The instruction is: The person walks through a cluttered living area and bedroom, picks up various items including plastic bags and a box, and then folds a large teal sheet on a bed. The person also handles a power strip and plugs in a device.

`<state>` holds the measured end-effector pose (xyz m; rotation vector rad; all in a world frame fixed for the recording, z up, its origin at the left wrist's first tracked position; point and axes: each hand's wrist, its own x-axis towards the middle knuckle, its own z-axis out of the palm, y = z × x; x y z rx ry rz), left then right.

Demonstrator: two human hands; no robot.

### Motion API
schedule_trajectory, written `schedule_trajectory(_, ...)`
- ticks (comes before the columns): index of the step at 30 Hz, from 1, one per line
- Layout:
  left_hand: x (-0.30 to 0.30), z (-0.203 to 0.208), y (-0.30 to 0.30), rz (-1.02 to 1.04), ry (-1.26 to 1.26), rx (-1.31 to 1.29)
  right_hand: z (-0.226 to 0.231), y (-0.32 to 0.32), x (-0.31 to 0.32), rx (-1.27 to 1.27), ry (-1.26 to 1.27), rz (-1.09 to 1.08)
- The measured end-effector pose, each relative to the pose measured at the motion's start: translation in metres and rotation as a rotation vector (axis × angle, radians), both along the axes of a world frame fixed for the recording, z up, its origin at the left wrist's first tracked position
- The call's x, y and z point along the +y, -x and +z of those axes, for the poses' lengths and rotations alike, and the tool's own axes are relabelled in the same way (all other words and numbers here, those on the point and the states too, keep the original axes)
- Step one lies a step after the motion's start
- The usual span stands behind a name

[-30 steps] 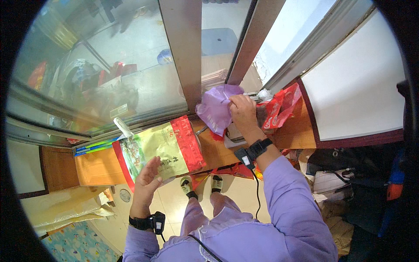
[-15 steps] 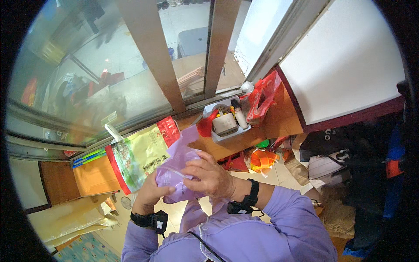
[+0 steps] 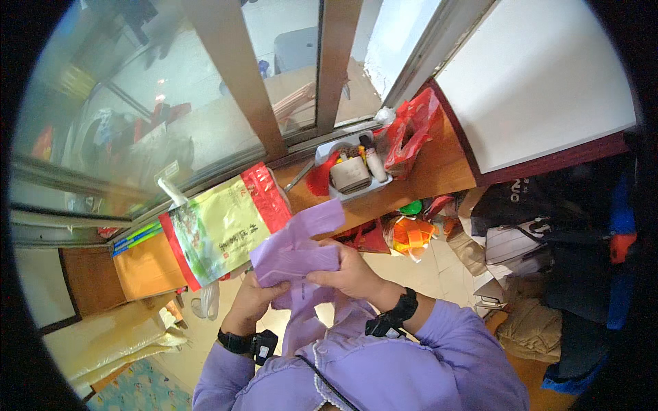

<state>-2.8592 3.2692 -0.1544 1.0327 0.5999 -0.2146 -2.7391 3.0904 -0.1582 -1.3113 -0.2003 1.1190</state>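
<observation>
A thin purple plastic bag (image 3: 296, 257), partly folded, is held out in front of my chest by both hands. My left hand (image 3: 257, 298) pinches its lower left side, thumb on top. My right hand (image 3: 349, 274) grips the right side, its thumb lying across the bag and the other fingers hidden behind. One loose flap of the bag sticks up toward the ledge. Just beyond my left hand lies a yellow-green food pouch (image 3: 219, 229) with red ends, flat on the wooden ledge.
On the ledge (image 3: 439, 164) by the sliding window stands a grey-white bin (image 3: 353, 195) with a mug and bottle. A red plastic bag (image 3: 415, 130) sits beside it. Below are an orange bag (image 3: 413, 236) and a brown cloth bundle (image 3: 531, 334). Blue and green sticks (image 3: 137, 240) lie at left.
The purple bag has been flattened and folded, and its flap now leans to the right. My right hand has moved from over the bag to gripping its right side.
</observation>
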Motion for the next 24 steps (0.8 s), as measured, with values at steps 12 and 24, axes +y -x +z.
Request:
schedule_trajectory(12, 0.001, -0.006, 0.012, 0.025, -0.194, -0.203, 0.031, 0.008, -0.008, -0.611, -0.059, 0.113)
schedule_trajectory(24, -0.001, -0.008, 0.016, 0.247, -0.066, -0.299, 0.02, 0.015, -0.006, -0.704, -0.03, 0.255)
